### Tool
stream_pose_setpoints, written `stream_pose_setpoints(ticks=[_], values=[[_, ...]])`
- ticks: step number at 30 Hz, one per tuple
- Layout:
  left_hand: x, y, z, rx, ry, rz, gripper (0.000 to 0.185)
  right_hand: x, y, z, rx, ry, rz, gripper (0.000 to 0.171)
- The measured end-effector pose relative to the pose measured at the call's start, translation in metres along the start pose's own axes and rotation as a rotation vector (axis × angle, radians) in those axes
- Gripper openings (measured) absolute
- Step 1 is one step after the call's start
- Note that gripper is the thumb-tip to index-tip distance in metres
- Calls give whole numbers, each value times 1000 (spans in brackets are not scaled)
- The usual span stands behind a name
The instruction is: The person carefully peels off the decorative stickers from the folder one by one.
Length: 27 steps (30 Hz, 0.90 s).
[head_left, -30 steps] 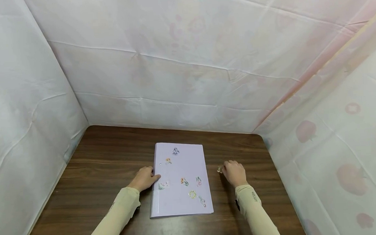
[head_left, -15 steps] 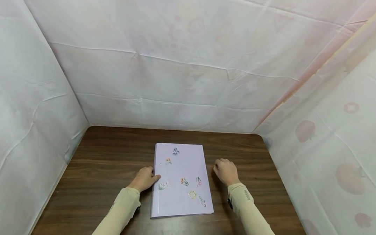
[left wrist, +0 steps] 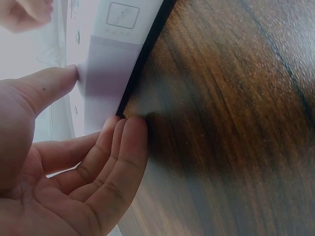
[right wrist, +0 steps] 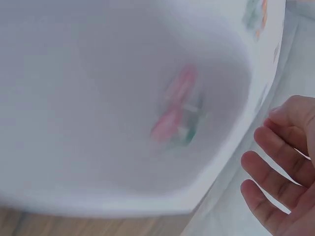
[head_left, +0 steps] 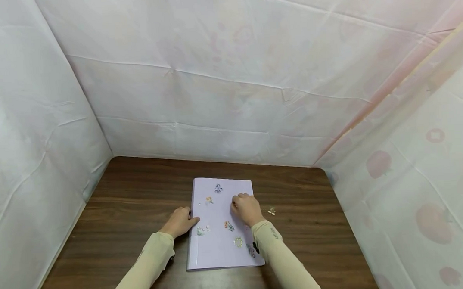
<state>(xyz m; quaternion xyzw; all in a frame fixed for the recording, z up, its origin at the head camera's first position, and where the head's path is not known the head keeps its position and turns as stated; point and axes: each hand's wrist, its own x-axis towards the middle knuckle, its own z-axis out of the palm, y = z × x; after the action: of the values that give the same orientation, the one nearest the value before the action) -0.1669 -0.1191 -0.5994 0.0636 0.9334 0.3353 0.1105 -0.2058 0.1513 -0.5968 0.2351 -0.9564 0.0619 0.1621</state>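
Note:
A lilac file folder lies on the brown table, with several flower stickers on its cover. My left hand grips its spine edge; in the left wrist view the thumb presses the top side and the fingers touch the bottom edge by the label spine. Over the cover's upper right is my right hand. In the right wrist view its thumb and index finger come together while the other fingers are loosely bent; anything between them is not visible. A pink tulip sticker shows below, blurred.
A small pale sticker piece lies on the table to the right of the folder. White printed cloth walls in the table at the back and both sides.
My right hand has moved left from the table beside the folder to above its cover, uncovering the pale sticker piece. The left hand stays at the spine.

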Motion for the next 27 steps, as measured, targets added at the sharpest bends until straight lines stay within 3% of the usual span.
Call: stream_pose_setpoints(ticks=[5, 13, 27], values=[[1, 1, 0, -1, 1, 0, 35, 18, -24, 9, 3, -39, -24, 10], [0, 3, 2, 18, 1, 35, 31, 41, -42, 20, 37, -99, -27, 7], [-2, 6, 8, 3, 10, 55, 36, 51, -52, 26, 13, -167, -5, 8]])
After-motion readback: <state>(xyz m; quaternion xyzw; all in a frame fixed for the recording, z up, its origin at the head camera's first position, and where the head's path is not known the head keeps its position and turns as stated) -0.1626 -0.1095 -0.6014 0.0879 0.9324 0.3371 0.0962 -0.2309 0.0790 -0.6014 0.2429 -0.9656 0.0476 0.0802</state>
